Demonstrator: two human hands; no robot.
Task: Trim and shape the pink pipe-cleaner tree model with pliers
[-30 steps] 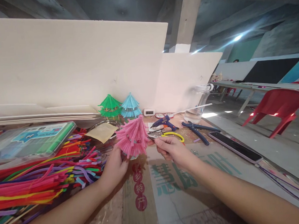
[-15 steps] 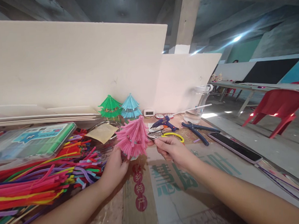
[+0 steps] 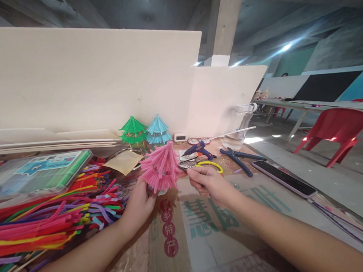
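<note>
A pink two-tiered roof model (image 3: pixel 161 167), seemingly made of pipe cleaners, rises above the table in front of me. My left hand (image 3: pixel 141 203) grips it from below on the left, its fingertips hidden behind the pink strands. My right hand (image 3: pixel 208 185) is pinched close to the model's right edge; whatever lies between its thumb and finger is too small to make out. Just beyond that hand lie yellow-handled scissors or pliers (image 3: pixel 210 164) and a blue glue gun (image 3: pixel 199 150). Similar green (image 3: pixel 133 132) and light blue (image 3: pixel 158 130) models stand at the back.
Bundles of coloured pipe cleaners (image 3: pixel 37 229) and a clear plastic case (image 3: pixel 40 172) fill the left side. Blue pliers (image 3: pixel 239 159), a phone (image 3: pixel 284 178) and a water bottle (image 3: pixel 236 127) sit on the right. A white board (image 3: pixel 90 76) closes off the back.
Both hands stay almost where they were. The pink model has turned slightly, with its strands showing at a somewhat different angle.
</note>
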